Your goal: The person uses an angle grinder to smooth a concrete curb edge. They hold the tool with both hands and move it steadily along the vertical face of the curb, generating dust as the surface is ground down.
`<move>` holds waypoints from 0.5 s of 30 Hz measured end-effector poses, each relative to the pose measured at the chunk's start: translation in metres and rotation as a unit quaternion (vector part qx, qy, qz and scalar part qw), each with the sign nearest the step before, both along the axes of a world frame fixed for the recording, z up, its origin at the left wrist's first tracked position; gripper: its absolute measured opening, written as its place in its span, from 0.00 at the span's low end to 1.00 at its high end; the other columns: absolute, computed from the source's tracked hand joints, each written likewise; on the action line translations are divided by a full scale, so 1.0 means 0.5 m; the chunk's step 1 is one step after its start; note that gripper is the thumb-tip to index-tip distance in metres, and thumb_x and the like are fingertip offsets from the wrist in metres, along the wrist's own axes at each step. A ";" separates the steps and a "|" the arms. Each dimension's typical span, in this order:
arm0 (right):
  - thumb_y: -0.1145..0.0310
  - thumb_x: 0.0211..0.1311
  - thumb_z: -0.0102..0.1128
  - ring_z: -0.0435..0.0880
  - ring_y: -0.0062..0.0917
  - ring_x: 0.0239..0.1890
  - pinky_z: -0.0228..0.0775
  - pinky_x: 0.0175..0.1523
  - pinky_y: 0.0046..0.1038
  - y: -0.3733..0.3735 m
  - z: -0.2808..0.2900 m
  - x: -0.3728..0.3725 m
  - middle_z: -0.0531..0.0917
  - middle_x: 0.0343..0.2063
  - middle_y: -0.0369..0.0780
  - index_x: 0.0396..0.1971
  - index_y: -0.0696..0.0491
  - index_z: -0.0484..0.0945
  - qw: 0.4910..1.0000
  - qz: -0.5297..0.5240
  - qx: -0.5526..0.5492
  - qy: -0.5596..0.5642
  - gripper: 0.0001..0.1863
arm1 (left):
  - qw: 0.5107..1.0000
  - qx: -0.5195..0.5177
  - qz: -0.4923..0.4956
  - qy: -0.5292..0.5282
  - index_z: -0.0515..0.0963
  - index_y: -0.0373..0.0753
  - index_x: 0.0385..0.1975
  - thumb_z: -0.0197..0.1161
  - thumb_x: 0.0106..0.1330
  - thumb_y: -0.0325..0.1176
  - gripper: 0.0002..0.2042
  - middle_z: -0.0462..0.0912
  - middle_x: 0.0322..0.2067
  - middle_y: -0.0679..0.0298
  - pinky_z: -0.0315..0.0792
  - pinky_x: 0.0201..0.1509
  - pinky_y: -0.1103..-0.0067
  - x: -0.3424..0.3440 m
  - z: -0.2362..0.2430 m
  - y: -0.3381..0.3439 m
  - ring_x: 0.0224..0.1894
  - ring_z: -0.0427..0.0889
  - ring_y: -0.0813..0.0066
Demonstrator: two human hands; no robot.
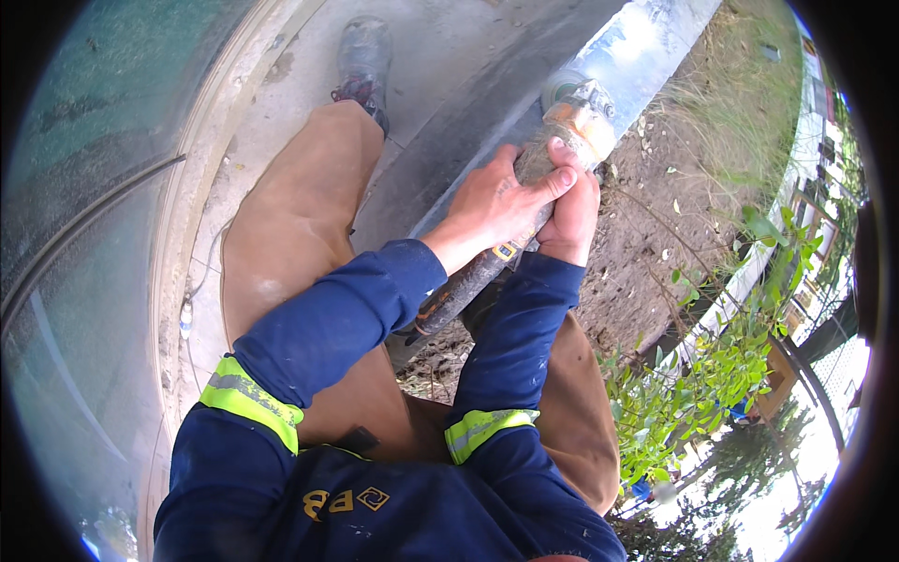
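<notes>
A dirty, dust-covered angle grinder [454, 290] with a long dark body runs diagonally up to its orange-and-metal head [581, 122]. A round disc [562, 86] under the head rests on or very near the pale top of a long ledge [627, 51], where there is a whitish haze. My left hand [506, 201] is closed on the grinder behind the head, its thumb pointing right. My right hand [571, 206] is also closed on it, just to the right of and partly beneath the left. Part of the grinder's body is hidden by my hands and left arm.
My booted foot [363, 61] is on pale paving [431, 47] left of the ledge. A glass pane with frame [84, 281] and a thin cable [192, 337] are at left. Bare soil [665, 234], grass [740, 94], leafy branches [693, 393] and a fence [824, 347] are at right.
</notes>
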State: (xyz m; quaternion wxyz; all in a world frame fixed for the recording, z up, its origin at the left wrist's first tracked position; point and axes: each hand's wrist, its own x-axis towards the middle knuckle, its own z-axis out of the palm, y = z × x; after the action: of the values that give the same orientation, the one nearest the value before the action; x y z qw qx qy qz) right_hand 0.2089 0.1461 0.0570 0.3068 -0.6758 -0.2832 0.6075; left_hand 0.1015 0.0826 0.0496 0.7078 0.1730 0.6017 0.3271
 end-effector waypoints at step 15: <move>0.69 0.63 0.69 0.87 0.31 0.38 0.81 0.45 0.33 -0.008 -0.002 0.018 0.85 0.39 0.45 0.50 0.67 0.78 0.999 -0.025 -0.012 0.028 0.21 | 0.999 0.001 -0.036 0.003 0.62 0.18 0.66 0.62 0.58 0.76 0.58 0.76 0.57 0.30 0.72 0.66 0.63 0.007 -0.002 0.003 0.63 0.77 0.44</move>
State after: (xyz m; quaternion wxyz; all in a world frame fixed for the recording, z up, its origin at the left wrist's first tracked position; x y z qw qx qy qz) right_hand 0.2177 0.1420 0.0557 0.3217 -0.6689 -0.2497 0.6218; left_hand 0.1052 0.0839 0.0488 0.7173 0.1959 0.5966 0.3019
